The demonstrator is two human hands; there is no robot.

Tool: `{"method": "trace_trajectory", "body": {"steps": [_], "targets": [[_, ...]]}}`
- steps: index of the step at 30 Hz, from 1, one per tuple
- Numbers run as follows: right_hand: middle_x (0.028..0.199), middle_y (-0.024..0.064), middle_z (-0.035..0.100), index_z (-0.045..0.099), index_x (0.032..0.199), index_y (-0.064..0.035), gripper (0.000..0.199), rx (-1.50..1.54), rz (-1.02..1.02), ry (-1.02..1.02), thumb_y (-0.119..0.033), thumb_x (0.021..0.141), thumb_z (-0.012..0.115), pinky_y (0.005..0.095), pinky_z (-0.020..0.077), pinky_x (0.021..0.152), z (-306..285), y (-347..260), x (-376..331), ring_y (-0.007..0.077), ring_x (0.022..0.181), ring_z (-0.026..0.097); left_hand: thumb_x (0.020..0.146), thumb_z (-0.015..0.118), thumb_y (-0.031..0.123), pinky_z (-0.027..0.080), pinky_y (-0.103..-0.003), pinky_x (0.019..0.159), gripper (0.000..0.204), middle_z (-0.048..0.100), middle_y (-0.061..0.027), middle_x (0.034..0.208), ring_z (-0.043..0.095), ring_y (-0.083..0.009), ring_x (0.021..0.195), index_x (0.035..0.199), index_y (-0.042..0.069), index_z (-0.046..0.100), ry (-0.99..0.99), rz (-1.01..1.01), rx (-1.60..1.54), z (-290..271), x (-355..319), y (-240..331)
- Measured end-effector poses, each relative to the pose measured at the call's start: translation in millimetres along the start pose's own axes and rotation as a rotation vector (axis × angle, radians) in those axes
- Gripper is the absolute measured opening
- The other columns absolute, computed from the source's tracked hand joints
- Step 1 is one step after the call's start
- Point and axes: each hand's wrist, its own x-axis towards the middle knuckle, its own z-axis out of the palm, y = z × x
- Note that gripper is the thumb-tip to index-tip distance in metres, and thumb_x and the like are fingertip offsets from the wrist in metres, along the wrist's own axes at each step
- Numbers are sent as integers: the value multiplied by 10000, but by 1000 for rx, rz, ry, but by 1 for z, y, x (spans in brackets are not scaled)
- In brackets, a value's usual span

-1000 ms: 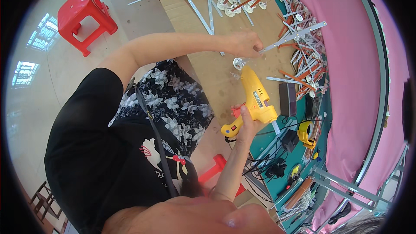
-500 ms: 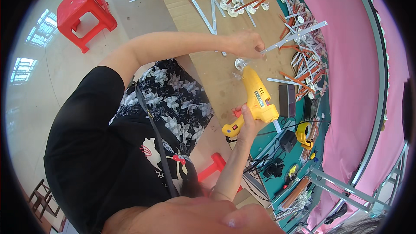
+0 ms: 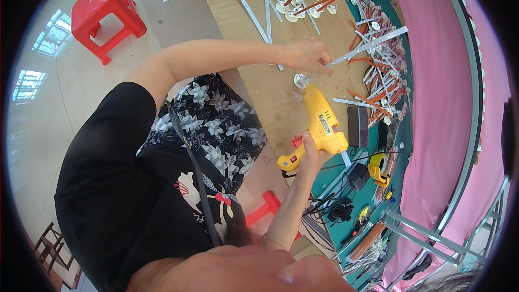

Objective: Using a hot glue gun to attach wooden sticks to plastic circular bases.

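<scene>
My left hand [image 3: 309, 55] is closed in a pinch over the cardboard. A silver strip with small pale dots [image 3: 359, 50] runs from its fingertips toward the pile of strips at the right. Wrapped round the handle of a yellow hot glue gun [image 3: 320, 121] is my right hand [image 3: 312, 151], near the red trigger. A clear glue stick [image 3: 346, 158] sticks out of the gun's rear. The gun's nozzle points up toward my left hand, close beside a small round clear disc [image 3: 300, 80]. Whether nozzle and disc touch, I cannot tell.
Brown cardboard [image 3: 281, 113] covers part of the green table [image 3: 338, 176]. Clear round pieces with strips [image 3: 292, 8] lie at the far end. A pile of silver and orange strips [image 3: 381, 84], a dark box [image 3: 358, 126], yellow tape dispenser [image 3: 378, 168] and black cables [image 3: 324, 203] are on the right.
</scene>
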Motion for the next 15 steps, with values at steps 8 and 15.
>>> {"method": "trace_trajectory", "body": {"steps": [8,15], "targets": [[695,113,583,510,892,32,135,8,-1,-3,-31,782,556,281,501,548,1,-1,-1,191,605,605,742,596,248,439,-378,571,206,591,-120,620,558,-264,585,753,53,661,-9,-2,-5,-1,-1,2],[708,118,581,493,933,34,172,20,-15,-17,-12,781,561,288,506,550,-1,3,0,192,612,604,739,601,250,443,-374,579,208,601,-115,631,565,-258,592,764,54,667,-3,17,-15,2,0,-2]]}}
